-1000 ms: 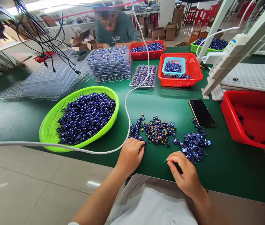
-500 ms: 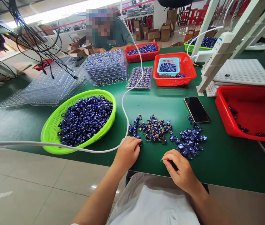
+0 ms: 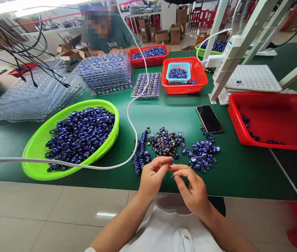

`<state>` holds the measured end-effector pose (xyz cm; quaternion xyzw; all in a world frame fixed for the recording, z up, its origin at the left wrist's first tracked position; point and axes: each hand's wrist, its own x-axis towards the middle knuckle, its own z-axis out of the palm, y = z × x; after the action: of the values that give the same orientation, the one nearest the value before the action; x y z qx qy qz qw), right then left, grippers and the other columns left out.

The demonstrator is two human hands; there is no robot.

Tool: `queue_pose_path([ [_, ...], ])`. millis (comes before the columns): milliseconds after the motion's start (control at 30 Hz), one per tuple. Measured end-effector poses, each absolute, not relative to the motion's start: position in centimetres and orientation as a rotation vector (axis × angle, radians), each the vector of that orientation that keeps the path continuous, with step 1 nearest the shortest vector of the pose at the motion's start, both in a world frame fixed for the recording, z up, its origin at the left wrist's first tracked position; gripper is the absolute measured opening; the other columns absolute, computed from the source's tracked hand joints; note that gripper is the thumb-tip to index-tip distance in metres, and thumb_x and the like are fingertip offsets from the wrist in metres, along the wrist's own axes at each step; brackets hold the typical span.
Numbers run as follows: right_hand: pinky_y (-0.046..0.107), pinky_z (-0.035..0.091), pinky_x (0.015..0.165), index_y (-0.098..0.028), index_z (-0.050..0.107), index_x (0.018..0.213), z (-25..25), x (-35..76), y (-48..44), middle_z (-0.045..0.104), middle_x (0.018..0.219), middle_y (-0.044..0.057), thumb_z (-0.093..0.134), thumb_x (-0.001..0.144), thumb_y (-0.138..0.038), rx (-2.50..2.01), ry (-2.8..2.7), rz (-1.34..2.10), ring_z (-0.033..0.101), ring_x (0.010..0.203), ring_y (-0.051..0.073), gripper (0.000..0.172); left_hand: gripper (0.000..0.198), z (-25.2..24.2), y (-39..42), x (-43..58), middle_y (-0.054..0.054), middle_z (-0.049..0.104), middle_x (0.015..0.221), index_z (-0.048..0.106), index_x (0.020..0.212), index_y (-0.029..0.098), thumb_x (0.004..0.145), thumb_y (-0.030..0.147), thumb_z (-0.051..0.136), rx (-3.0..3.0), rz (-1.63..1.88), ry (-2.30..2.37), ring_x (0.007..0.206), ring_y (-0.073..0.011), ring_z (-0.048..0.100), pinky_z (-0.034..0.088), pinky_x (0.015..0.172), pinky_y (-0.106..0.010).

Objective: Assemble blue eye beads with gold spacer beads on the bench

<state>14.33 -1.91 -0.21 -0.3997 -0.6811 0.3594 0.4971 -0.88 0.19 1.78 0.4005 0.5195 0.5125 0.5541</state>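
Note:
My left hand and my right hand meet over the near edge of the green table, fingertips pinched together. The left pinches a small dark blue bead. The right pinches a tiny metal piece, too small to name. Just beyond them lie a strung row of blue beads, a pile of multicoloured beads and a pile of flat blue pieces.
A green basket full of blue beads sits left, with a white cable across it. A phone and a red bin lie right. Bead trays, red baskets and a seated person are at the far side.
My left hand lifted off the strung beads and came right with a bead. My right hand rose from the table to meet it. The view shifted left.

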Motion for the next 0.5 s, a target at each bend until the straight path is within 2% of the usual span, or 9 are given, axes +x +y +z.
queue_pose_path([
  [133, 0.035, 0.056, 0.091, -0.024, 0.059, 0.102, -0.1, 14.9, -2.2, 0.069, 0.116, 0.008, 0.054, 0.093, -0.011, -1.058, -1.598, 0.817, 0.068, 0.109, 0.021, 0.016, 0.018, 0.5, -0.3, -0.2, -0.007, 0.074, 0.105, 0.080, 0.096, 0.020, 0.080, 0.026, 0.076, 0.874, 1.191, 1.129, 0.086, -0.0184, 0.071, 0.058, 0.082, -0.030],
  [333, 0.037, 0.055, 0.092, -0.024, 0.058, 0.103, -0.3, 15.2, -2.7, 0.068, 0.117, 0.008, 0.055, 0.092, -0.009, -1.093, -1.621, 0.766, 0.065, 0.113, 0.022, 0.019, 0.012, -0.2, -0.4, 0.5, -0.005, 0.076, 0.097, 0.078, 0.080, 0.018, 0.070, 0.022, 0.085, 0.735, 1.253, 1.078, 0.092, -0.0188, 0.071, 0.057, 0.084, -0.028],
  [500, 0.038, 0.054, 0.091, -0.023, 0.056, 0.110, -0.1, 16.6, -2.3, 0.066, 0.122, 0.010, 0.057, 0.087, -0.003, -0.936, -1.852, 0.640, 0.065, 0.110, 0.022, 0.031, 0.029, 1.1, 0.3, -0.4, -0.004, 0.077, 0.087, 0.076, 0.099, 0.018, 0.071, 0.022, 0.085, 0.796, 1.048, 1.054, 0.078, -0.0148, 0.071, 0.058, 0.076, -0.026],
])
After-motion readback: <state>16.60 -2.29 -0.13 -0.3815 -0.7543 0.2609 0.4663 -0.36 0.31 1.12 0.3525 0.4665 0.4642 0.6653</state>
